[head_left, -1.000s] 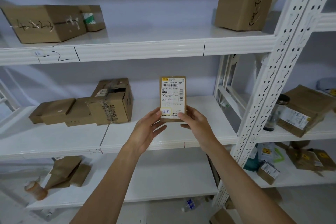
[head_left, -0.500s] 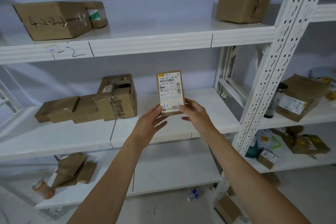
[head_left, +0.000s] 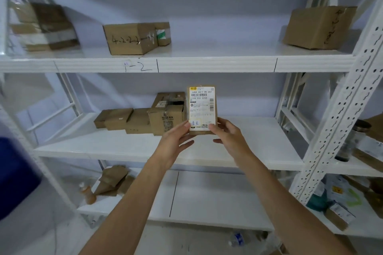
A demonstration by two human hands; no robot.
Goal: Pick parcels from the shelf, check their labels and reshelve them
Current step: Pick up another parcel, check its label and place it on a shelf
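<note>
We hold a small cardboard parcel (head_left: 202,109) upright in front of the middle shelf (head_left: 124,147). Our left hand (head_left: 176,143) pinches its lower left corner, thumb on the label; our right hand (head_left: 230,141) clamps the lower right. The white label reads "548A C671 00 207" above barcodes; blue handwriting is illegible.

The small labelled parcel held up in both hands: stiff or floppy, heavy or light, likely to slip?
The small labelled parcel looks stiff: it stands upright and flat though gripped only at its bottom edge. It is probably light, since the left hand and right hand pinch it with fingertips. That shallow grip could let it tip.
</note>
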